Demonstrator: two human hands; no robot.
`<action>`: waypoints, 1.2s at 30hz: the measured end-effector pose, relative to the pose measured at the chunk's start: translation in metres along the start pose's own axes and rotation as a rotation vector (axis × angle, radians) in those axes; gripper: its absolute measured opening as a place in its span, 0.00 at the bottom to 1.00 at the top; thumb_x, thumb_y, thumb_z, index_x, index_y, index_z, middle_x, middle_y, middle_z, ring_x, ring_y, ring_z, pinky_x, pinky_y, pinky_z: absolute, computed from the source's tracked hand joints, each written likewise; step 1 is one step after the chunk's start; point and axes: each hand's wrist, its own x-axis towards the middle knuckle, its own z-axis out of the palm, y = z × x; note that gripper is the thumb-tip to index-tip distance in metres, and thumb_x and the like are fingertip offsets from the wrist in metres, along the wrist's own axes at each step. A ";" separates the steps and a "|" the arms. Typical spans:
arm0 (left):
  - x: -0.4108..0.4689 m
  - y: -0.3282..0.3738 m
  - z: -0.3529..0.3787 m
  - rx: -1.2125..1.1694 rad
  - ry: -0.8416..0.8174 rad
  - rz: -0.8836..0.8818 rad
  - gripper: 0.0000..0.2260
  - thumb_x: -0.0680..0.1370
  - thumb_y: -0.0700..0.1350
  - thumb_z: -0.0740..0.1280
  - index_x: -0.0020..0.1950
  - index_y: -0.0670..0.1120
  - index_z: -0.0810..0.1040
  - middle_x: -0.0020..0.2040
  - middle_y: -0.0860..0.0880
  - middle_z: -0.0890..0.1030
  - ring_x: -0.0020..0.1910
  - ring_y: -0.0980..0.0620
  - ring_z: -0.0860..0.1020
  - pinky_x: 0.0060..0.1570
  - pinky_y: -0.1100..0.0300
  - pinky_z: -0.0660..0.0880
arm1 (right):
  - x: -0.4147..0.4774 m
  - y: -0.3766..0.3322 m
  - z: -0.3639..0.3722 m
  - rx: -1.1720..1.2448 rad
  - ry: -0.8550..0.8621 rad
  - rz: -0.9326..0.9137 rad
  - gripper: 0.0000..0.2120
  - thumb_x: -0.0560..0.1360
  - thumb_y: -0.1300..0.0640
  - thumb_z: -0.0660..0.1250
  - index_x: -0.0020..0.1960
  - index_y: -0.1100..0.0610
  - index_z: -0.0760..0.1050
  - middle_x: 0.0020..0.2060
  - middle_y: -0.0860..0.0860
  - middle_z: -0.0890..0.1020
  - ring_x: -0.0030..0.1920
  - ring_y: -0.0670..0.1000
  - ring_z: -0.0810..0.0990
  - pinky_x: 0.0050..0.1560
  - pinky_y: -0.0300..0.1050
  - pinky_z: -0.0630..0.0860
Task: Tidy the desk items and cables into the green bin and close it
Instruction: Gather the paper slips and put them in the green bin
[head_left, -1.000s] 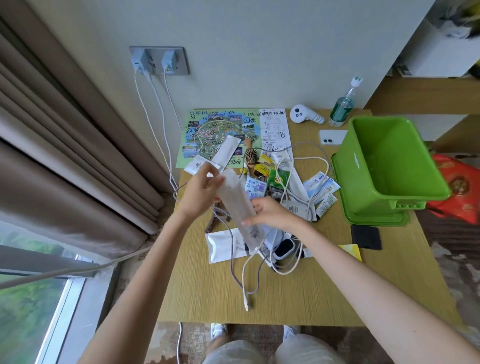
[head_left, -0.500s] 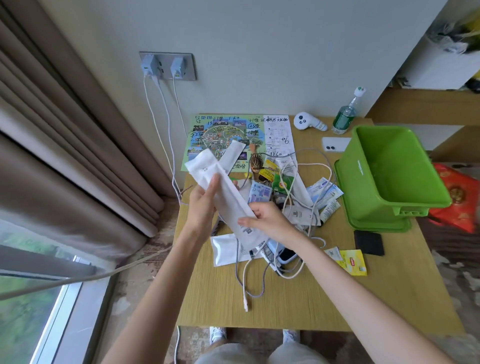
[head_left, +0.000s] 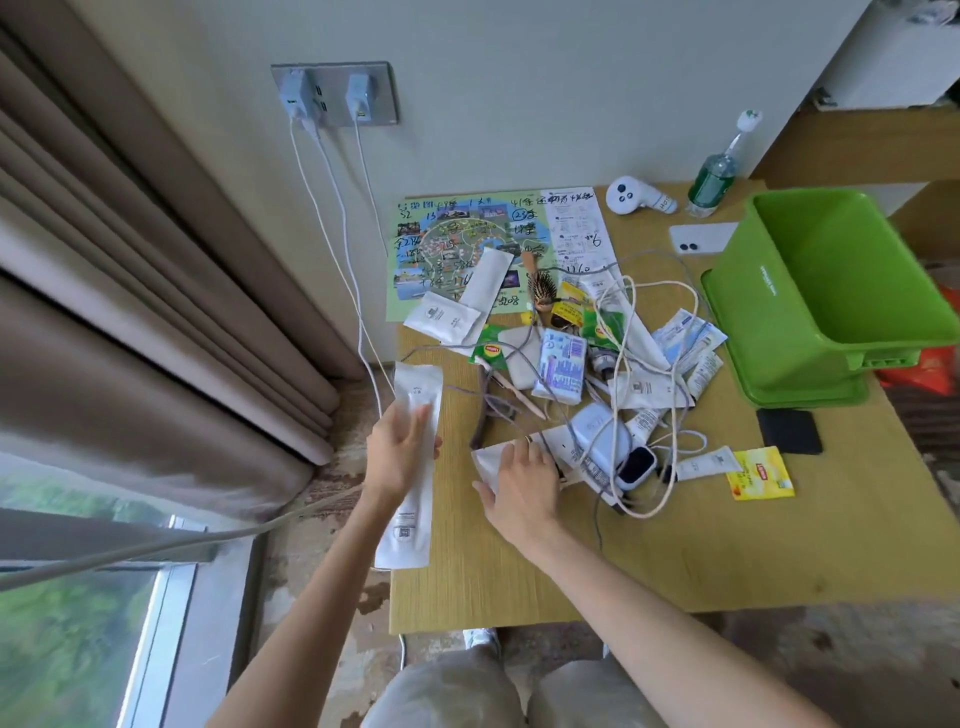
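My left hand (head_left: 397, 451) grips a long white packet (head_left: 413, 467) over the desk's left edge. My right hand (head_left: 519, 491) rests flat on another white packet (head_left: 488, 460) lying on the desk, fingers spread. A heap of sachets, a tissue pack (head_left: 562, 368), a hairbrush (head_left: 543, 288), a white charger box (head_left: 602, 441) and tangled cables (head_left: 670, 364) fills the desk's middle. The green bin (head_left: 831, 291) stands open and tilted on its lid (head_left: 810, 397) at the right.
A map sheet (head_left: 457, 244) lies at the back, with a white device (head_left: 636, 197), a green bottle (head_left: 714, 182) and a phone (head_left: 701, 238) behind the bin. A black card (head_left: 788, 431) and yellow tea sachet (head_left: 759, 474) lie near it. Two cables hang from wall chargers (head_left: 332, 96). Curtains at left.
My left hand has carried the long packet down and left, alone now. My right hand let go of it and dropped onto the packet on the desk.
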 end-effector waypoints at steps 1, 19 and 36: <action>0.000 -0.003 -0.002 0.021 -0.018 0.001 0.22 0.79 0.57 0.63 0.43 0.36 0.73 0.30 0.47 0.82 0.28 0.54 0.80 0.31 0.61 0.76 | 0.001 -0.005 0.001 -0.051 -0.034 0.009 0.30 0.80 0.38 0.52 0.62 0.64 0.69 0.55 0.58 0.74 0.52 0.55 0.73 0.46 0.47 0.71; 0.022 0.015 -0.011 0.011 -0.303 0.005 0.12 0.83 0.43 0.57 0.56 0.33 0.70 0.43 0.33 0.81 0.40 0.43 0.82 0.44 0.44 0.80 | -0.016 0.037 -0.079 0.425 0.052 -0.214 0.10 0.73 0.57 0.65 0.36 0.54 0.65 0.40 0.48 0.68 0.39 0.49 0.69 0.36 0.44 0.65; 0.021 0.108 0.047 -0.196 -0.636 -0.062 0.22 0.81 0.59 0.57 0.68 0.48 0.75 0.67 0.49 0.77 0.67 0.49 0.74 0.70 0.47 0.66 | 0.034 0.119 -0.149 1.425 0.044 0.086 0.05 0.76 0.62 0.68 0.47 0.65 0.77 0.40 0.59 0.78 0.42 0.51 0.76 0.46 0.39 0.71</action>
